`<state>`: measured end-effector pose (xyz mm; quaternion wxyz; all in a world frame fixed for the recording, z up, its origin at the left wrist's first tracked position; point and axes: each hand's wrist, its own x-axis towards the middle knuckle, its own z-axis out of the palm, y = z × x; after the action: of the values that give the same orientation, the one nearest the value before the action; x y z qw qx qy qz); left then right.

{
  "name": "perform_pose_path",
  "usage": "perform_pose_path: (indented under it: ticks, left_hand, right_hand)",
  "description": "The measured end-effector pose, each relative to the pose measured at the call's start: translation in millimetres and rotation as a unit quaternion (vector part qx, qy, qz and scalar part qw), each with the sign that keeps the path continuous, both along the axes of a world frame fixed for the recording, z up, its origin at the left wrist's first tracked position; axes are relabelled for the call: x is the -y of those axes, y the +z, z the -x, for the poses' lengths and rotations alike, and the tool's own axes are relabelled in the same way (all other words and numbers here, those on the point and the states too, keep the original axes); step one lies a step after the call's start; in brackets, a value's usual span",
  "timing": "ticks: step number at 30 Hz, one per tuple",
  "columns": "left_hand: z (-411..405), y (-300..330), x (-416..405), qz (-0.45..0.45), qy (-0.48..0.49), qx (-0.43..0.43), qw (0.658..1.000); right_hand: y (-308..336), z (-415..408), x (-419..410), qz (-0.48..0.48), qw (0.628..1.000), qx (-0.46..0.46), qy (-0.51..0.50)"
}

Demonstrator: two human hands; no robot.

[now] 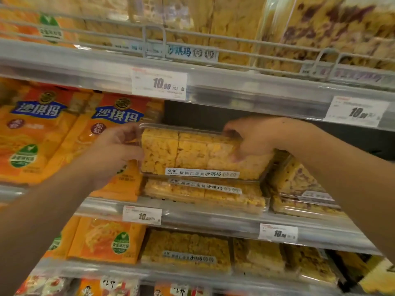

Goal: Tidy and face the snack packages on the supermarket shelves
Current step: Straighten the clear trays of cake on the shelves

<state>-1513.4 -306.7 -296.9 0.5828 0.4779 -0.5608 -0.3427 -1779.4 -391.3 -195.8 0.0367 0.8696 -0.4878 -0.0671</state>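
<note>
On the middle shelf (213, 217), near its front edge, a clear sachima box (192, 152) tilts atop another sachima box (205, 194). The left hand (115, 150) grips its left end; the right hand (250, 137) grasps its upper right corner. Orange sachima bags (64, 133) stand just left.

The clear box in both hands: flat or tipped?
Tipped: the clear box leans label-forward, held by left hand and right hand.

A box (192, 152) is sitting tilted atop a second box (203, 193) on the middle shelf (213, 218), hands (115, 146) at its left and right ends. Bags (42, 133) are standing left of it, more boxes (299, 189) lying right.
</note>
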Motion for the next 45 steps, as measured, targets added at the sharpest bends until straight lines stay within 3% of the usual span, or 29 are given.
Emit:
perform_pose_path:
  ticks: [5,12,19,25,45]
  left_hand:
    - [-2.5,-13.0,9.4,0.023,-0.047,0.011,0.999]
    - [3.5,-25.1,21.0,0.094,-0.019,0.022,0.995]
    - [-0.7,-29.6,26.4,0.074,-0.018,0.014,0.997]
    - [-2.1,-26.8,24.1,0.06,-0.001,0.078,0.995]
    - [-1.1,-27.6,8.7,0.095,-0.018,0.063,0.993]
  right_hand:
    - [-3.3,0.9,-15.8,0.003,1.0,-0.014,-0.027]
    - [-15.8,1.8,-19.9,0.031,0.998,0.029,-0.056]
    - [-17.2,9.1,-24.9,0.016,0.995,0.062,-0.07]
    - [-10.8,12.0,-33.4,-0.025,0.994,0.076,-0.069]
    - [-8.7,14.2,-38.1,-0.031,0.992,0.111,-0.042]
